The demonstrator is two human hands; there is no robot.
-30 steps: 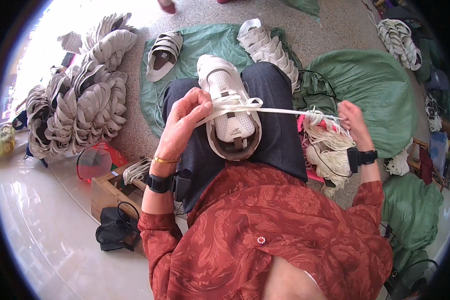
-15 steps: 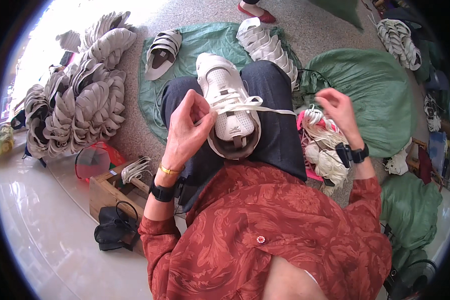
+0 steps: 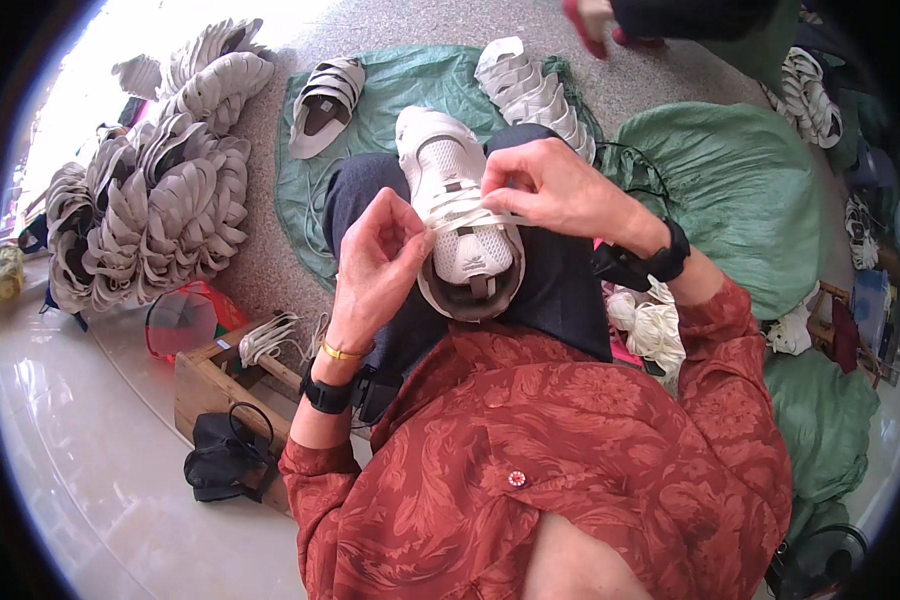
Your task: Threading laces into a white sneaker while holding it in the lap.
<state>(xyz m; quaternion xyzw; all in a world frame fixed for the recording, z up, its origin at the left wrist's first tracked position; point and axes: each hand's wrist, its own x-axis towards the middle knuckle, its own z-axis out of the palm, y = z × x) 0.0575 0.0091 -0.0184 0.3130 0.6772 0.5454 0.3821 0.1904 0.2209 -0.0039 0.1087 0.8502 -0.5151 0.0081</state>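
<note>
A white shoe upper (image 3: 438, 152) rests on my lap, its toe pointing away from me and its dark-lined opening nearest my body. Flat white shoelace (image 3: 462, 217) crosses its middle. On the shoe's left side my left hand (image 3: 378, 262) is closed in a pinch on the shoelace, thumb and forefinger meeting at its edge. From the right, my right hand (image 3: 555, 190) pinches the lace over the shoe's right side, fingers curled. Part of the lacing is hidden behind the right fingers.
Stacked shoe uppers (image 3: 160, 205) fill the left side. More uppers (image 3: 532, 88) and a single one (image 3: 327, 105) lie on a green sheet (image 3: 395, 75). White lace bundles (image 3: 650, 325) sit right of my knee, beside a green sack (image 3: 735, 205). Another person's feet (image 3: 595, 22) show at the far edge.
My right hand has come left from above the lace bundles to the shoe and now pinches the lace. My left hand stays nearly in place. The other person's feet have shifted right.
</note>
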